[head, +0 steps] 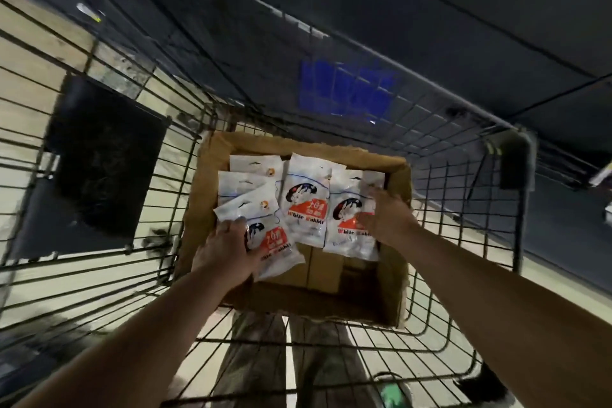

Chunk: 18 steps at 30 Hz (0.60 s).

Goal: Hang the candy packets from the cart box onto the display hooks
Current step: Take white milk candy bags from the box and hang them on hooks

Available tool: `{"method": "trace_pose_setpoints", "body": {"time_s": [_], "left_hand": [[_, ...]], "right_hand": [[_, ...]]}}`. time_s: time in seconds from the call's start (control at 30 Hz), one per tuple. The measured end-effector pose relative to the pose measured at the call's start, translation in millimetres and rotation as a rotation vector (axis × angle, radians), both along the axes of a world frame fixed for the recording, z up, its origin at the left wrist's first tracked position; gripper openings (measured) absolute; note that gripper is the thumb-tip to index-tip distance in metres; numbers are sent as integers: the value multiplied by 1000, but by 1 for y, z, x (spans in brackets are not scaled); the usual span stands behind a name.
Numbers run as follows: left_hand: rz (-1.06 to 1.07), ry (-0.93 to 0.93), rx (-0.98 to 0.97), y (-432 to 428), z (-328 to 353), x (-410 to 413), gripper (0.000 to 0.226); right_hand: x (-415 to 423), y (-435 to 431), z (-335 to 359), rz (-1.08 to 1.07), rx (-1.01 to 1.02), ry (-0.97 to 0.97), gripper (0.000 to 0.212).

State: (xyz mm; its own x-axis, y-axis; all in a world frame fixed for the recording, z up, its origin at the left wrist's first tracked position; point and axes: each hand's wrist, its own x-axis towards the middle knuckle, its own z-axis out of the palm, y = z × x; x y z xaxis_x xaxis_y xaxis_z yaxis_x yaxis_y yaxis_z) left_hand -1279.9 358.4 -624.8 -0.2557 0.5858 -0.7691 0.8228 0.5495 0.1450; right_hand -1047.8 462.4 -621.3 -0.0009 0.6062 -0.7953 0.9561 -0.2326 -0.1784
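An open cardboard box [395, 242] sits in a wire shopping cart [463, 195]. Several white candy packets with red "White Rabbit" labels lie in it. My left hand [228, 248] grips the nearest packet [265, 225] at the box's left side, fingers curled round its edge. My right hand [385, 215] reaches onto the right packet [347, 228], fingers spread over it; whether it holds the packet is unclear. A middle packet [306, 205] lies between the two hands. No display hooks are in view.
The cart's wire walls surround the box on all sides. A black panel [106, 159] hangs on the cart's left wall. A blue patch [351, 89] shows beyond the front wall. My legs and shoes are visible below the cart's floor grid.
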Motion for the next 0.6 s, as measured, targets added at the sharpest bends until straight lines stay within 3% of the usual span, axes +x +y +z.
{"method": "trace_pose_setpoints", "body": {"time_s": [0.17, 0.27, 0.4, 0.5, 0.6], "left_hand": [[208, -25, 17, -3, -52, -14, 74], [419, -74, 53, -7, -79, -21, 84], [643, -107, 111, -11, -96, -19, 76], [738, -133, 123, -13, -105, -15, 68], [823, -101, 125, -11, -113, -16, 73]], "right_hand": [[0, 4, -48, -187, -11, 8, 70], [1, 7, -72, -323, 20, 9, 67], [-1, 10, -94, -482, 73, 21, 65], [-3, 13, -107, -594, 133, 22, 61], [-9, 8, -111, -600, 183, -6, 62]]}}
